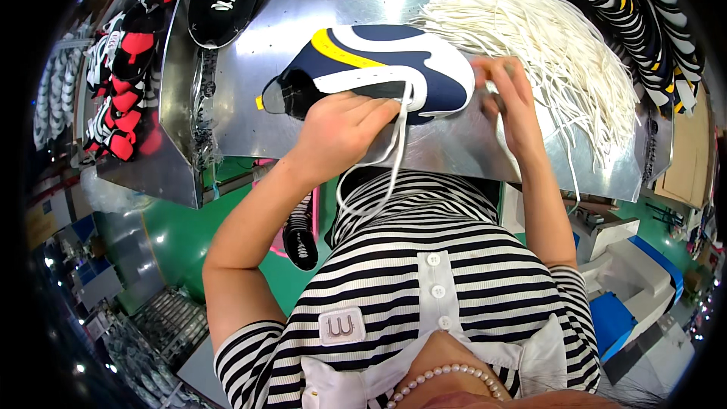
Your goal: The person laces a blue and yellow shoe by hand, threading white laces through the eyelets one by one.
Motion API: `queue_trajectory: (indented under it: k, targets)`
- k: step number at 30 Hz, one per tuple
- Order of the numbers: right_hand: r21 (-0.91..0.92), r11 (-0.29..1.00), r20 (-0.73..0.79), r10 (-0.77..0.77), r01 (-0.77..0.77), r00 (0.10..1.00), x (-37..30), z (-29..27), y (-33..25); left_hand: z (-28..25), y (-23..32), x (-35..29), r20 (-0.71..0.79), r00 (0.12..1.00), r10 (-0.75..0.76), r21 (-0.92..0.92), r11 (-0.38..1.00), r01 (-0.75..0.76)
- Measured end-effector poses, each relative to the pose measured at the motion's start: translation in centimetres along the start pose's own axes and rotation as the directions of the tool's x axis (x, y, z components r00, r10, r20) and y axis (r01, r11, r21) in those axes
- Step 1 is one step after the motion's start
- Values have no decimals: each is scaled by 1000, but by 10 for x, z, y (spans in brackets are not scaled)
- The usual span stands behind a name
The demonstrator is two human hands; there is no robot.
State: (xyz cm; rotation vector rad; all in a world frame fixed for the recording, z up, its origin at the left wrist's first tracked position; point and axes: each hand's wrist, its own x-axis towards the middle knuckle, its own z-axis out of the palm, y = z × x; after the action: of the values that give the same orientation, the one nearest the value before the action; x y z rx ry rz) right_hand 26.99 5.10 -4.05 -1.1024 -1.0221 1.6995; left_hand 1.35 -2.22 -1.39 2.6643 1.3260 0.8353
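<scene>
A navy, white and yellow shoe upper lies on its side on the metal table, its toe to the right. My left hand is closed on the upper's near edge by the lace opening. From an eyelet there, a white shoelace comes out and hangs in a loop over the table edge, in front of my striped shirt. Just right of the toe, my right hand has its fingers bent together, slightly blurred. A white strand runs down beside it and seems to be pinched in the fingertips.
A big heap of loose white shoelaces covers the table's right side. Black shoe uppers lie at the far left edge, with stacked uppers at the far right. Red and black uppers stand beyond the table's left edge.
</scene>
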Motion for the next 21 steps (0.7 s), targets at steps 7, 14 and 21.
queue_trajectory:
  k: [7,14,21]
  targets:
    - [-389,904,-24,-204,179,979,18,20,25,-12,-24,8,367,753,-546,-469,591,657]
    - [-443,856,52,-272,266,961,7,42,28,-12,-42,24,885,241,-399,-208,124,970]
    - [-378,907,23,-190,185,981,5,36,40,-7,-41,35,917,207,-341,-170,137,976]
